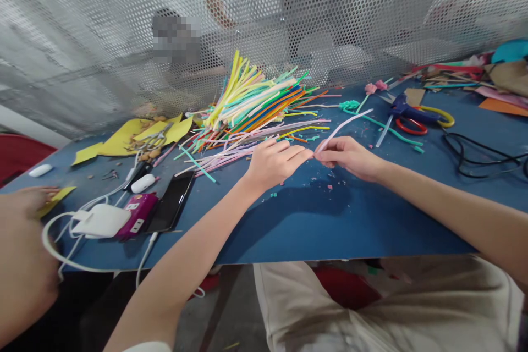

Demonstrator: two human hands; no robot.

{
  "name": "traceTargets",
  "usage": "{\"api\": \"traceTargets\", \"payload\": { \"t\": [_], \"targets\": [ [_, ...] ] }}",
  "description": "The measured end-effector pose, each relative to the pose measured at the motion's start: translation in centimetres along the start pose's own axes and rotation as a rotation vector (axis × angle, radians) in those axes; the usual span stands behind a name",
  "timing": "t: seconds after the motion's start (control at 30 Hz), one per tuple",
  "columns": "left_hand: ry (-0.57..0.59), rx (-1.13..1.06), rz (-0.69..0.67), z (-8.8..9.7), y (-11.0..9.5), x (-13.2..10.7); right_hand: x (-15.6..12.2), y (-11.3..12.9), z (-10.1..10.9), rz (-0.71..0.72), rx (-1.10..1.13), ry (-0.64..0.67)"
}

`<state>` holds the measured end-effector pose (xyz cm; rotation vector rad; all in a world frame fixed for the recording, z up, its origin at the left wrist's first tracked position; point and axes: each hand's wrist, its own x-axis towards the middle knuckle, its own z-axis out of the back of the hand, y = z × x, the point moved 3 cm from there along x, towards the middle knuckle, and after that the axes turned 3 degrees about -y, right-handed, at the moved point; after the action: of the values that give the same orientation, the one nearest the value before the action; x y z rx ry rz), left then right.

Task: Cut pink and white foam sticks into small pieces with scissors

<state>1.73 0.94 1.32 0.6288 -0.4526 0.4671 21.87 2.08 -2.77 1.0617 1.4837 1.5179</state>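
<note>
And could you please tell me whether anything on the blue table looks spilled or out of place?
Yes, small teal scraps lie loose on the blue tabletop, on the near side of the left hand; they look like stray trimmings, apart from the heaped pipe cleaners.

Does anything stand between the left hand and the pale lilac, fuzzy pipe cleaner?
Nothing visible does. The left hand is directly beside the right hand, which pinches the pale lilac, fuzzy pipe cleaner; its pinched end is hidden.

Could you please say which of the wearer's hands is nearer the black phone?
Left: the left hand is to the right of the phone; the right hand is farther right.
</note>
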Motion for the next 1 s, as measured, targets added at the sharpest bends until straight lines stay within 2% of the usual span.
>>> {"api": "traceTargets", "payload": {
  "t": [0.27, 0.37, 0.47, 0.57, 0.73, 0.83, 0.9, 1.0],
  "targets": [
    [-0.015, -0.13, 0.12, -0.2, -0.1, 0.2, -0.3, 0.9, 0.3, 0.264, -0.41, -0.099],
    [0.008, -0.24, 0.206, -0.3, -0.1, 0.2, -0.6, 1.4, 0.2, 0.43, -0.606, -0.141],
    [0.028, -0.342, 0.286, -0.1, -0.2, 0.3, -1.1, 1.9, 0.3, 0.618, -0.78, -0.127],
    [0.02, -0.449, 0.362, 0.4, -0.3, 0.6, -1.6, 2.2, 0.7, 0.719, -0.941, -0.107],
    [0.066, -0.576, 0.471, 1.0, -0.4, 1.1, -2.1, 2.7, 1.2, 0.748, -1.077, -0.099],
    [0.064, -0.576, 0.485, 0.9, -0.7, 1.0, -2.1, 2.8, 1.0, 0.777, -1.085, -0.11],
    [0.02, -0.505, 0.45, 0.9, -0.8, 0.9, -2.1, 2.9, 0.7, 0.761, -1.019, -0.163],
    [-0.034, -0.331, 0.328, 0.7, -0.9, 0.5, -1.8, 3.0, 0.3, 0.64, -0.835, -0.248]
  ]
}}
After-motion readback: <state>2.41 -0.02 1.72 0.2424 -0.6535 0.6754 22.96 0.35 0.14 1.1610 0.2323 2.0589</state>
